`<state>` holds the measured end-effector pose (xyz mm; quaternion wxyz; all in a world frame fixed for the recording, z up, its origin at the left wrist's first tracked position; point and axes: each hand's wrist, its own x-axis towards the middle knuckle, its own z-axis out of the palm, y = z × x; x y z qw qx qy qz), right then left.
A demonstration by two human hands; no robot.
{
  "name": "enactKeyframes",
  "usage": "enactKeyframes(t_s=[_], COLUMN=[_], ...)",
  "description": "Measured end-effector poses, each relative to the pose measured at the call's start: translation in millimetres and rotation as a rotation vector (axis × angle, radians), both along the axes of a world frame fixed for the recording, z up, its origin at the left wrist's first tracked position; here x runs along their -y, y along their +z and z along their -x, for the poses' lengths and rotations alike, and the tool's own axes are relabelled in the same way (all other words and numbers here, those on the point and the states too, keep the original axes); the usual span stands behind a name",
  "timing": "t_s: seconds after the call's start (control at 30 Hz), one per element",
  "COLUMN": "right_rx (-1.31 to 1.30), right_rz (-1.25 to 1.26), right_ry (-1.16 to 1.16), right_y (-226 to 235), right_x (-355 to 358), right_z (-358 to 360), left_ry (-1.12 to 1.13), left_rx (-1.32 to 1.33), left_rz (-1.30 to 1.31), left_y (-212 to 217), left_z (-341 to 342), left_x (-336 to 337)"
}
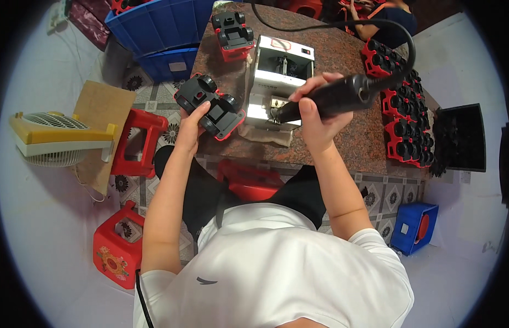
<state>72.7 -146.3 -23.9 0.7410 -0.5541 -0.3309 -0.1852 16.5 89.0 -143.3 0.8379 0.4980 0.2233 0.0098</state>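
My left hand (193,123) is closed around a toy car (215,111) at the table's near left edge. The car lies wheels up, showing its black chassis and red rim, with my thumb across the underside. In my right hand (323,123) is a black corded electric screwdriver (342,98), tilted with its tip pointing left and down. That tip is at the front of a white screw feeder (261,85), beside a small metal outlet; whether it touches a screw is too small to tell. The feeder sits on a cloth between my hands.
Another upturned toy car (232,35) stands behind on the stone-topped table (355,139). Rows of upturned cars (405,109) fill its right side, beside a black bin (465,136). Blue crates (156,30), a fan (57,136) and red stools (117,251) are leftward. A co-worker (383,19) works opposite.
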Motion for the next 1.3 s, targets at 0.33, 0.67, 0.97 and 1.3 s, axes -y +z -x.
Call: enactKeyframes(t_s=[0.33, 0.67, 0.97, 1.3], right_rx=[-0.035, 0.02, 0.064, 0.393], right_rz=[0.001, -0.053, 0.046, 0.323], right_ry=[0.032, 0.034, 0.039, 0.103], right_y=[1, -2, -5, -13], right_x=[3, -1, -6, 9], right_z=[5, -3, 6, 30], left_ry=[0.013, 0.031, 0.052, 0.056], left_rx=[0.014, 0.047, 0.038, 0.026], left_rz=[-0.001, -0.02, -0.006, 0.002], left_y=[2, 6, 2, 0], left_z=[2, 1, 4, 3], left_x=[1, 2, 1, 4])
